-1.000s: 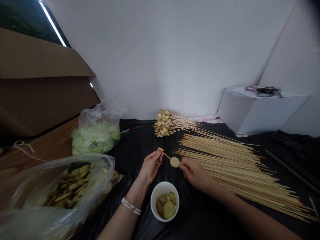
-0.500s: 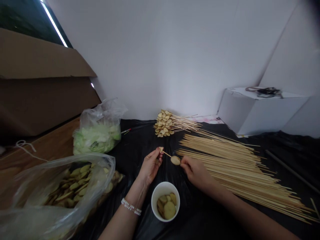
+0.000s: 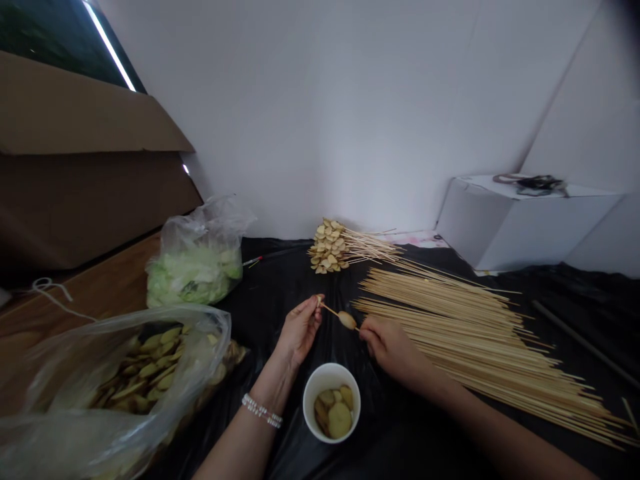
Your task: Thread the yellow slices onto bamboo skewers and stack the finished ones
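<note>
Between my hands, a thin wooden skewer [image 3: 330,309] runs nearly level above the black sheet. My left hand [image 3: 301,328], with a beaded bracelet on the wrist, pinches a small potato slice [image 3: 319,301] at the skewer's left end. Another potato slice [image 3: 347,321] is threaded further along, close to my right hand [image 3: 383,339]. The fingers of that hand are closed round the skewer. Just below and between the hands stands a white cup [image 3: 307,400] with several potato slices [image 3: 340,420] inside.
Many bare skewers [image 3: 480,347] lie spread at the right. Behind my hands is a pile of loaded skewers [image 3: 330,247]. An open plastic bag of slices [image 3: 150,367] and a bag of pale green vegetable [image 3: 195,273] stand left. A white box [image 3: 530,227] sits back right.
The threaded slice has turned more edge-on and sits slightly further left and away from my right fingers. My left hand has barely moved.
</note>
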Tool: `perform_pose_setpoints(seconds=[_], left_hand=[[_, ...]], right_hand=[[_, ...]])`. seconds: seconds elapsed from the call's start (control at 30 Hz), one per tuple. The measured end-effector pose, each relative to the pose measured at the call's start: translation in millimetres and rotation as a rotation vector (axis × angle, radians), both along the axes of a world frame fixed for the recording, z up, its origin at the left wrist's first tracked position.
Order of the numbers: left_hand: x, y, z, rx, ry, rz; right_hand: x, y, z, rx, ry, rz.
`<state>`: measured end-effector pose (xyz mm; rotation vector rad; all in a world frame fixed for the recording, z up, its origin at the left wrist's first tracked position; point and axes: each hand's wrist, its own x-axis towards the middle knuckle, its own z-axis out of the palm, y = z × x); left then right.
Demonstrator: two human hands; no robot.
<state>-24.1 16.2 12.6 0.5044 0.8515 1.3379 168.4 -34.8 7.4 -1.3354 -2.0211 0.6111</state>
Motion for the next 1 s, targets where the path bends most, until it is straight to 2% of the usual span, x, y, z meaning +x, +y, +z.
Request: perform_pose_setpoints(seconds=[0.07,0.1,0.23,0.33,0.57,0.77,1.0], left_hand=[[0.2,-0.6,-0.4,0.000,0.000,-0.020],[0.6,-1.0,-0.5,-0.001,0.001,-0.024],[4.1,-3.0,-1.2,-0.008,0.013,-0.030],[6.9,-4.0,-1.9,0.000,0.017,-0.034],[6.9,-6.1,-1.2,0.004,0.034,-0.088],[11.4,-9.5,0.7,0.014,0.077,-0.123],[14.0,-11.0,2.2,0.044,0.128,-0.129]], right_hand=[[0.0,-0.1,2.1,-0.098,0.058,0.023],[0.2,-0.1,2.6,-0.099,0.064,0.015],[0.8,-0.4,0.8,0.098,-0.009,-0.067],[0.5,-0.5,-1.8,0.160,-0.049,-0.074],[-1.3,-0.4,2.5,-0.039,0.044,0.000],[-1.7,0.9,-3.2,0.116,0.008,-0.049],[-5.1,0.9,-9.2,0.165,-0.026,-0.068]])
